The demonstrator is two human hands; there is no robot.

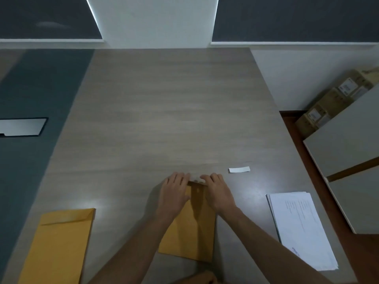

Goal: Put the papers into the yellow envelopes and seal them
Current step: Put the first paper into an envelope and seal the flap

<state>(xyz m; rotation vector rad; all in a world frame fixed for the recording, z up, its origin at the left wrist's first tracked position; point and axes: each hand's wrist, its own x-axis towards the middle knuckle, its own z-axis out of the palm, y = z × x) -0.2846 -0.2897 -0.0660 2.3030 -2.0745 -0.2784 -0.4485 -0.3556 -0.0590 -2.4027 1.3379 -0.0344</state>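
A yellow envelope (189, 230) lies flat on the wooden table in front of me, its far end under both hands. My left hand (174, 193) rests palm down on the envelope's top left, fingers spread. My right hand (217, 191) presses on its top right, fingertips at the folded flap edge. Neither hand grips it. A second yellow envelope (59, 247) lies at the near left with its flap shut. A stack of white printed papers (301, 228) sits at the near right.
A small white paper strip (239, 169) lies on the table (164, 111) just beyond my right hand. A dark mat with a grey panel (22, 127) covers the left side. Cardboard boxes (332, 99) and a grey cabinet (348, 150) stand off the right edge.
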